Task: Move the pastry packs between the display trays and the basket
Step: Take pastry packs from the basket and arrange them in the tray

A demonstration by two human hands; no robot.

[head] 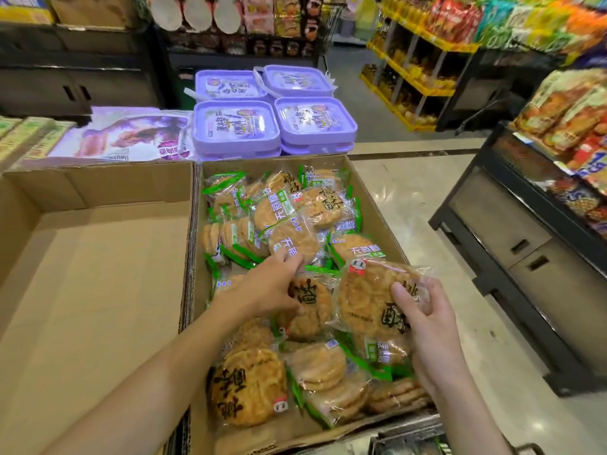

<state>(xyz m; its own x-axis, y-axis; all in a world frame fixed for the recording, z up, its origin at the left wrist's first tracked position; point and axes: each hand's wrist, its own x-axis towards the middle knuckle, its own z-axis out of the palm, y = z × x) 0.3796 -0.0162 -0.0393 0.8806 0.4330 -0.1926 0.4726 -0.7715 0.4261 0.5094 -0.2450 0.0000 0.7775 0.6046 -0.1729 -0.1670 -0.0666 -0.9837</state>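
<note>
Even, bright shop light falls from overhead as I look down, throwing only soft shadows under my forearms, with white glare on the polished floor and the clear wrappers, while the shelves bend, smear and lose focus toward the frame's edges.

The left hand covers part of a pastry pack, so its fingertips and the print beneath cannot be read. The right hand hides the lower right of the lifted pack. Packs deeper in the cardboard tray lie buried under others. A wire basket is cut off by the bottom edge. Far shelf goods are blurred
</note>
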